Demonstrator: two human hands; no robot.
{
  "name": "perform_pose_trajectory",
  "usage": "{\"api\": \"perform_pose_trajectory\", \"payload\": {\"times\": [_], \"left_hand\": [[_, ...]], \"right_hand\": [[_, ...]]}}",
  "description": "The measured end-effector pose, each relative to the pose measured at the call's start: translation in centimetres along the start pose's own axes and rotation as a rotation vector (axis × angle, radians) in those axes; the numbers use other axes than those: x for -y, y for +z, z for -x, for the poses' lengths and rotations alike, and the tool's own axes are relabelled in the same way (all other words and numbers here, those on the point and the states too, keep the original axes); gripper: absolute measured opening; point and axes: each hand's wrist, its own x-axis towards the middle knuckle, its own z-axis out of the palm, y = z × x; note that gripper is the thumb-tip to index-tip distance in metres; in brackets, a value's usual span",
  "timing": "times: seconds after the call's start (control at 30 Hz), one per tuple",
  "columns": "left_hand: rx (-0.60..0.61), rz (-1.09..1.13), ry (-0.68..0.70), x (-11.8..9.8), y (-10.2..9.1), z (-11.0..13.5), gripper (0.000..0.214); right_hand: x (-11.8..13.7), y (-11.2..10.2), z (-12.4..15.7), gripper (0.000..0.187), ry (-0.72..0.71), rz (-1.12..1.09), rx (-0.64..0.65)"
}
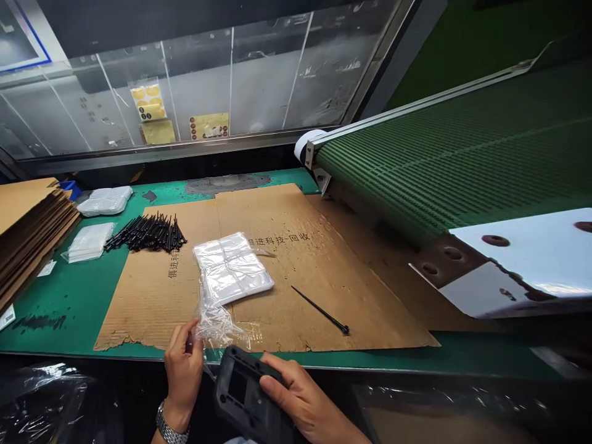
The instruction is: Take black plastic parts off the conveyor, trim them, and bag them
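My left hand point(185, 364), with a metal watch on its wrist, is closed on the edge of a crumpled clear plastic bag point(217, 324) at the front of the cardboard sheet point(296, 308). Closed round the side of a black handheld device point(252, 391) with a small dark screen is my right hand point(305, 394), just in front of the table edge. Behind the crumpled bag lies a tied stack of clear plastic bags point(234, 265). One black cable tie point(319, 308) lies slantwise on the cardboard to the right.
A heap of black cable ties point(148, 233) lies at left, beside more bag stacks point(90, 242). Flat cardboard point(32, 228) is piled at the far left. A green conveyor belt point(444, 154) overhangs the right side of the table, its white metal end plate point(531, 259) close by.
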Motion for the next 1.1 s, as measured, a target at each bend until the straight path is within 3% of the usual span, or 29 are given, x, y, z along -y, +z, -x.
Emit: {"api": "perform_pose_trajectory", "payload": {"times": [0.07, 0.17, 0.27, 0.37, 0.5, 0.63, 0.77, 0.83, 0.97, 1.1], "left_hand": [[0.086, 0.101, -0.022, -0.3, -0.2, 0.3, 0.021], [0.181, 0.231, -0.074, -0.4, -0.7, 1.2, 0.022], [0.196, 0.174, -0.034, -0.3, -1.1, 2.2, 0.021], [0.137, -0.007, 0.080, -0.2, -1.1, 2.7, 0.022], [-0.029, -0.258, 0.288, -0.5, -0.8, 2.0, 0.026], [0.013, -0.276, 0.490, -1.7, -0.7, 1.3, 0.021], [0.271, -0.138, 0.735, -3.2, -1.2, 1.5, 0.024], [0.335, -0.110, 0.797, -3.7, -1.7, 1.7, 0.027], [0.263, -0.173, 0.755, -4.3, -2.4, 1.4, 0.027], [0.260, -0.163, 0.724, -5.4, -1.1, 2.3, 0.021]], "right_hand": [[-0.5, 1.1, -0.5, 0.044, 0.012, 0.046, -0.015], [-1.3, 2.1, -1.5, 0.043, 0.059, -0.063, -0.126], [-1.9, 2.5, -1.9, 0.044, 0.105, -0.217, -0.209], [-2.1, 2.6, -1.6, 0.046, 0.087, -0.182, -0.232], [-2.0, 2.5, -1.1, 0.034, -0.026, 0.075, -0.169], [-2.0, 2.5, -1.3, 0.025, -0.124, 0.206, -0.128], [-2.8, 2.7, -2.3, 0.034, -0.098, -0.074, -0.172], [-3.0, 2.7, -2.6, 0.043, -0.049, -0.258, -0.215], [-2.5, 3.1, -2.6, 0.056, -0.016, -0.377, -0.265], [-1.8, 4.7, -2.3, 0.069, -0.094, -0.418, -0.272]]}}
